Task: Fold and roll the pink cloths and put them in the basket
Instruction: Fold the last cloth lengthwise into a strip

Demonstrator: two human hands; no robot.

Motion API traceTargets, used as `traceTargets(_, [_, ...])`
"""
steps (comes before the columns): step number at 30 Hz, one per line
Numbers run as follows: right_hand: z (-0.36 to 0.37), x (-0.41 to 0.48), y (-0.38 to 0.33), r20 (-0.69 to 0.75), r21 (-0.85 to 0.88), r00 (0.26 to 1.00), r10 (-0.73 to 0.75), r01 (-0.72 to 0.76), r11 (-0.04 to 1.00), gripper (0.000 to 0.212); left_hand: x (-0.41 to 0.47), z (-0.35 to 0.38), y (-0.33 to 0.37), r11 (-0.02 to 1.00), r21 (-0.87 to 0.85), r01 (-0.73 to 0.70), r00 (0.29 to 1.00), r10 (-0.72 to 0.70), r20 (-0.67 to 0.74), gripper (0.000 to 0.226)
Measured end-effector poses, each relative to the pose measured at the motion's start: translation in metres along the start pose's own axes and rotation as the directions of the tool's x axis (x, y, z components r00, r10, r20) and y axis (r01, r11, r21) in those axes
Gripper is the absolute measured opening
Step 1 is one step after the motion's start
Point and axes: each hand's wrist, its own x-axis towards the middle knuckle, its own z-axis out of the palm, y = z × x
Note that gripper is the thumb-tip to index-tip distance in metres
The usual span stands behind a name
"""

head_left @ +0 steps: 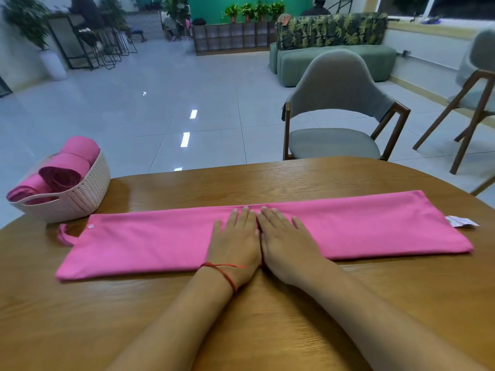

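Three rolled cloths (67, 170) fill the basket (80, 199) at left; both hands (261, 236) lie flat, side by side, on the folded, unrolled pink cloth (134, 242).

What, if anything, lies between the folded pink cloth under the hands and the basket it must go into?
Nothing visible does: only a strip of tabletop separates the folded cloth from the basket near its left end. Three rolled cloths already fill much of the basket, though.
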Motion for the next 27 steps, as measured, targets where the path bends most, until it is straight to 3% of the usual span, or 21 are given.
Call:
traceTargets(6, [-0.007, -0.009, 0.028, 0.0, -0.005, 1.0, 0.007, -0.007, 1.0, 0.066, -0.006, 0.002, -0.04, 0.997, -0.034, -0.063, 0.998, 0.063, -0.014, 0.072])
traceTargets(9, [-0.02, -0.026, 0.093, 0.017, -0.026, 0.997, 0.075, -0.074, 0.997, 0.074, -0.018, -0.005, -0.108, 0.997, -0.071, 0.008, 1.0, -0.007, 0.015, 0.061])
traceTargets(11, [-0.034, -0.045, 0.154, -0.001, -0.032, 0.984, 0.177, -0.177, 0.984, 0.084, -0.03, -0.005, -0.173, 0.995, -0.076, 0.072, 0.997, -0.072, 0.002, 0.066])
traceTargets(13, [-0.048, -0.066, 0.212, -0.038, -0.076, 0.954, 0.298, -0.3, 0.951, 0.091, -0.037, -0.004, -0.249, 0.981, -0.078, 0.176, 0.984, -0.177, -0.01, 0.072])
traceTargets(16, [-0.057, -0.085, 0.263, -0.051, -0.095, 0.901, 0.431, -0.434, 0.896, 0.096, -0.046, -0.005, -0.319, 0.953, -0.059, 0.299, 0.953, -0.301, -0.031, 0.059])
traceTargets(21, [-0.052, -0.087, 0.27, -0.067, -0.078, 0.885, 0.461, -0.465, 0.882, 0.088, -0.048, -0.003, -0.316, 0.941, -0.052, 0.334, 0.941, -0.336, -0.041, 0.057])
traceTargets(23, [-0.05, -0.088, 0.27, -0.123, -0.105, 0.883, 0.453, -0.465, 0.879, 0.087, -0.052, -0.006, -0.305, 0.939, -0.052, 0.341, 0.926, -0.345, -0.152, 0.053])
traceTargets(25, [-0.048, -0.09, 0.264, -0.236, -0.108, 0.876, 0.42, -0.453, 0.885, 0.08, -0.058, -0.01, -0.28, 0.966, -0.054, 0.253, 0.915, -0.257, -0.31, 0.051])
traceTargets(27, [-0.044, -0.093, 0.247, -0.351, -0.037, 0.877, 0.327, -0.362, 0.932, 0.066, -0.064, -0.012, -0.236, 0.989, -0.141, 0.043, 0.926, -0.093, -0.365, 0.055])
